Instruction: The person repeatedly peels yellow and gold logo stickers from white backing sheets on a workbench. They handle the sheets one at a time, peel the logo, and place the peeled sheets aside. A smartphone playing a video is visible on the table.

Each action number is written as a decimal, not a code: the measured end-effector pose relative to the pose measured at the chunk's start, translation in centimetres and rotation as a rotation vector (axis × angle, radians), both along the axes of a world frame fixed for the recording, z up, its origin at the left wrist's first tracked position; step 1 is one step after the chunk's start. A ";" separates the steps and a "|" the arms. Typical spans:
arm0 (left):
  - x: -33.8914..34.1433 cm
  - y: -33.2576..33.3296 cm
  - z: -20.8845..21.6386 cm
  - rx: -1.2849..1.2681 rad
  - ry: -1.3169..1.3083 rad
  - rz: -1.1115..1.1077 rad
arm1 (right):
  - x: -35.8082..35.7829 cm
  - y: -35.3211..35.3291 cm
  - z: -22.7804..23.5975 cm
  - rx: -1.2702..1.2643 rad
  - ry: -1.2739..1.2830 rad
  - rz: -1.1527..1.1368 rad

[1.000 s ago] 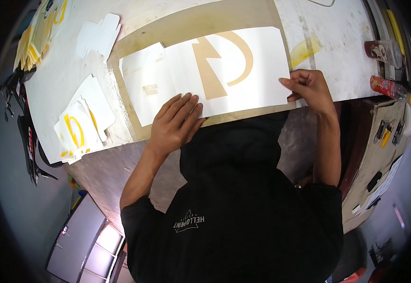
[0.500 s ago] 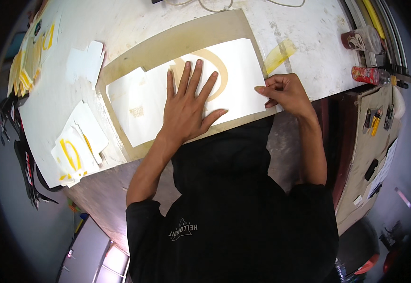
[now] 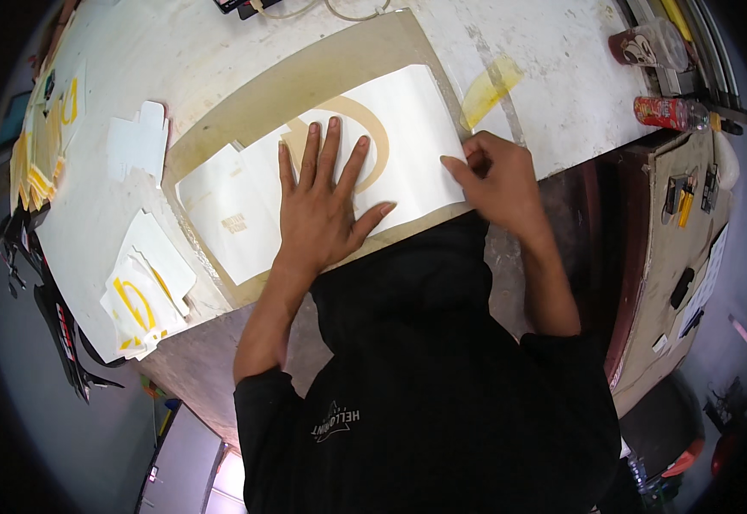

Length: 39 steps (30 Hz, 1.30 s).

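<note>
Fingers spread wide, the left hand [image 3: 318, 221] lies flat on the white sheet [image 3: 414, 133]; the right hand [image 3: 504, 184] curls at its right end, whether pinching I cannot tell. A tan mat [image 3: 330, 73] carries the sheet at the near edge of the bench [image 3: 562, 103].

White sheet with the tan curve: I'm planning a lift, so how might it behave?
The white sheet is probably light, since it looks thin. It may flop if raised by one end, being long and flat. Looking smooth, it might slide without the left hand spread on it.
</note>
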<state>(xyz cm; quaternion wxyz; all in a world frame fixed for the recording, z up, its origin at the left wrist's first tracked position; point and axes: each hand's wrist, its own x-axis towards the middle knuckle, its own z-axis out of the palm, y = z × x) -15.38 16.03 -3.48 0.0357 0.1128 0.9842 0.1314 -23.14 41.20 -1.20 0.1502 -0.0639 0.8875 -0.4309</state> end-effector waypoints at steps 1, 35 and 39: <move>-0.1 -0.1 0.0 -0.003 0.007 -0.004 | -0.6 1.5 -1.3 -0.154 -0.219 -0.021; 0.3 -0.5 0.0 -0.046 -0.018 0.011 | 0.9 0.7 -0.7 -0.048 -0.117 -0.093; 0.3 -0.6 -0.1 -0.055 -0.023 0.014 | 2.2 -1.2 0.3 0.124 0.127 -0.076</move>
